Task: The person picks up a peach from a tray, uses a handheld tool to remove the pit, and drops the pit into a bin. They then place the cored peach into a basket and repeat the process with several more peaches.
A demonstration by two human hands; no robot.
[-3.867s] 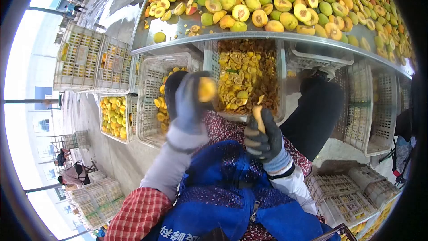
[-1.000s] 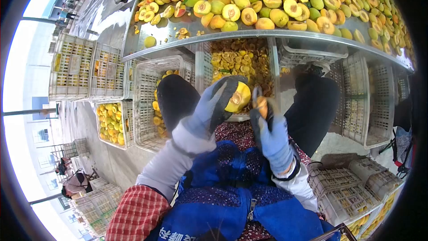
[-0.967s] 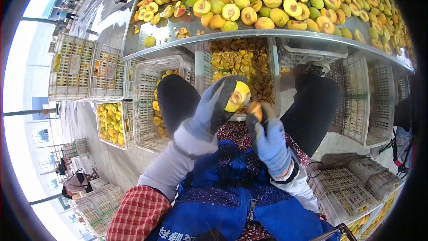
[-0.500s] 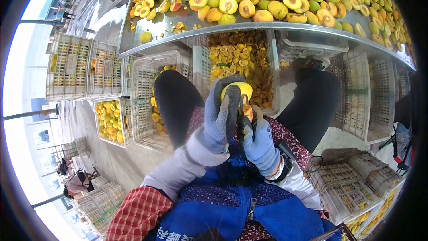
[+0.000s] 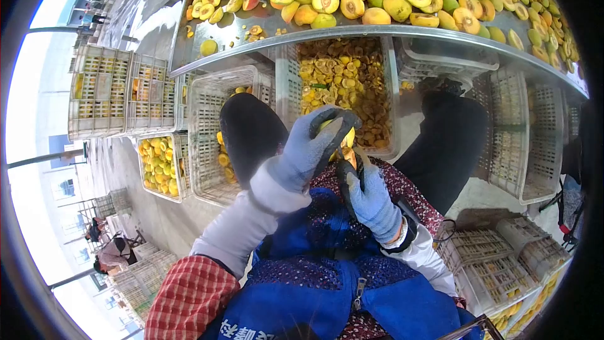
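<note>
"How do the hands stand?"

"The left hand [image 5: 313, 140] is wrapped around a yellow fruit [image 5: 350, 134], mostly hidden by its fingers. The right hand [image 5: 374, 201], just below and beside it, pinches an orange-brown piece [image 5: 350, 156]; I can't tell whether that is a tool or fruit."

"And the step in hand?"

"Close two-handed work on that fruit, I'd judge: the piece sits right up against it, though the contact is hidden."

"What does the next move call for?"

"A firm left grip and small, controlled motion on the right, I'd say, since the fingers are so close and the fruit could slip."

"What lies farther out?"

"Just beyond the hands, the middle crate [image 5: 391, 91] holds yellow and brown fruit pieces. Another crate [image 5: 206, 135], to the left beside the knee, has yellow fruit in it. Past them, the metal worktop [image 5: 236, 31] carries a broad spread of fruit [image 5: 326, 0], many cut open with the inside showing."
</note>
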